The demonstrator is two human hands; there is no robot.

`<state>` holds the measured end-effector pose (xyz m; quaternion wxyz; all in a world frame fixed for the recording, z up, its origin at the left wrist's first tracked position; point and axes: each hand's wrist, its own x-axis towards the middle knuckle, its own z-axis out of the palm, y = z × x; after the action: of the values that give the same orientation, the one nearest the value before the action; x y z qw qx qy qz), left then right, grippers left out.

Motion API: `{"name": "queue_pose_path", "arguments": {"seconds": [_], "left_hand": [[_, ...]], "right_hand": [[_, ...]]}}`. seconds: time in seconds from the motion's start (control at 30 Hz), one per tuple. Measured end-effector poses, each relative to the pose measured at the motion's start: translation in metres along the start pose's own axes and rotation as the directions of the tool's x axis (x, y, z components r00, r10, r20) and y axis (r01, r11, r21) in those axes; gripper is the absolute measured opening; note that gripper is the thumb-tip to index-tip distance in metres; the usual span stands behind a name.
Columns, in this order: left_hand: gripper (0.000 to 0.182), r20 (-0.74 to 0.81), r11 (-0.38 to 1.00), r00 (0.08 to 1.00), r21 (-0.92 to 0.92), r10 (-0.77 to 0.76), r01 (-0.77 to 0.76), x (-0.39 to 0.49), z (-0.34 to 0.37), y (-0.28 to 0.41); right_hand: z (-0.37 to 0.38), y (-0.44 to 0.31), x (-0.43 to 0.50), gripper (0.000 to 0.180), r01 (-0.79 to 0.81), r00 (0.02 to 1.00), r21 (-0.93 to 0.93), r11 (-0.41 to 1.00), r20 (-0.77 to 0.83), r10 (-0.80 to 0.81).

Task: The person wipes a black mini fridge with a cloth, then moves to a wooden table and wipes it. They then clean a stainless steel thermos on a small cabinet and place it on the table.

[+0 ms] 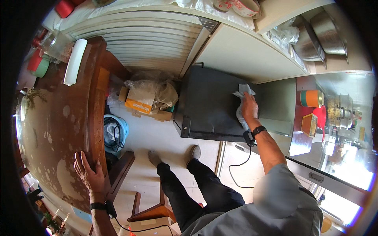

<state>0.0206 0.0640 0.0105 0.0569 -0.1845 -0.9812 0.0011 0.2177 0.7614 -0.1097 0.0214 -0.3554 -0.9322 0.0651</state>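
Observation:
My right hand (249, 108) grips a pale grey cloth (242, 88) and presses it on the right side of a black flat-topped cabinet or appliance (212, 103). Part of the cloth hangs out below the palm, and my fingertips are partly hidden in it. Over on the left, my left hand (91, 175) rests palm down with fingers spread on a brown wooden table (71, 141). The tabletop has pale worn patches. Both wrists wear black straps with small cabled devices.
A light-blue bucket (125, 128) with black cable and a cardboard box (141, 100) with plastic bags stand between table and cabinet. A white roll (75, 62) lies on the table. Below is a wooden chair (153, 211). At right, a shelf holds an orange tin (311, 98); metal pots (308, 41) sit above.

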Motion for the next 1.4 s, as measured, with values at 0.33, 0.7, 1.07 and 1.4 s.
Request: {"name": "queue_pose_path", "arguments": {"seconds": [0.33,0.7,1.07,1.4], "left_hand": [[0.079,0.006,1.0,1.0,-0.023,-0.011,0.011,0.0,0.008,0.0],[0.082,0.003,1.0,1.0,0.009,0.018,-0.018,-0.002,0.012,-0.007],[0.078,0.055,0.998,0.998,0.054,-0.015,0.012,0.0,-0.002,0.007],[0.08,0.016,0.999,1.0,-0.034,0.008,-0.007,0.009,-0.018,0.019]], "right_hand": [[0.069,-0.168,0.044,0.038,0.616,0.788,0.107,0.78,-0.09,-0.61],[0.023,0.084,0.006,0.034,-0.096,0.976,0.198,0.975,-0.176,0.131],[0.04,-0.027,-0.051,0.033,-0.123,0.971,0.196,0.973,-0.18,0.159],[0.055,-0.062,-0.079,0.037,0.434,0.894,0.281,0.856,-0.016,-0.448]]}}
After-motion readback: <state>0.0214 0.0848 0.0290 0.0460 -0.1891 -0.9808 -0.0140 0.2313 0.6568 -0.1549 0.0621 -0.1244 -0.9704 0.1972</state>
